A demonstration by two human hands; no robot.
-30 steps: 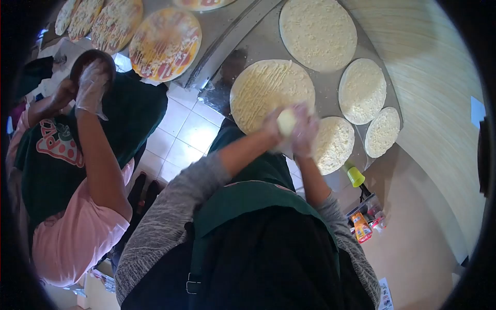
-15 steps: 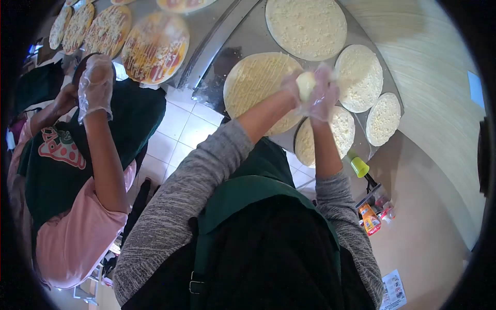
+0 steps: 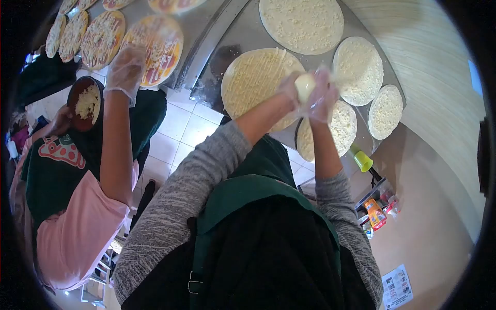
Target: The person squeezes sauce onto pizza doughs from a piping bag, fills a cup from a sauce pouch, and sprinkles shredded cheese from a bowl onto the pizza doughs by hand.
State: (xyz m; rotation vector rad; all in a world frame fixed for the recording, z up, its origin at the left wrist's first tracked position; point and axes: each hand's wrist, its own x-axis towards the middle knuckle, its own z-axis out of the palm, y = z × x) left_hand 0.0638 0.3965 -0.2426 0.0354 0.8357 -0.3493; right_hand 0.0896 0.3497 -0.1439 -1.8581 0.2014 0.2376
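Observation:
Both hands wear clear plastic gloves and meet around a pale, creamy-white rounded thing point(image 3: 305, 86), perhaps a filled bag. My left hand point(image 3: 290, 88) grips it from the left. On its right side, my right hand point(image 3: 321, 101) has its fingers wrapped round it. Just left of and below the hands lies a round base point(image 3: 253, 77) with pale lines of sauce across it. Another crumb-topped base point(image 3: 342, 129) is partly hidden behind my right forearm. Farther back is a large pale base point(image 3: 302, 26).
More topped bases point(image 3: 358, 72) point(image 3: 386, 112) lie on the metal counter point(image 3: 227, 44). A co-worker at left holds a bowl point(image 3: 85, 106) of white crumbs, a gloved hand over a pizza point(image 3: 155, 49). A yellow-green cup point(image 3: 363, 161) and an orange packet point(image 3: 375, 214) are at right.
My hands have moved up and right from the lined base, still around the pale thing. The co-worker's gloved hand has left the bowl and reached a pizza.

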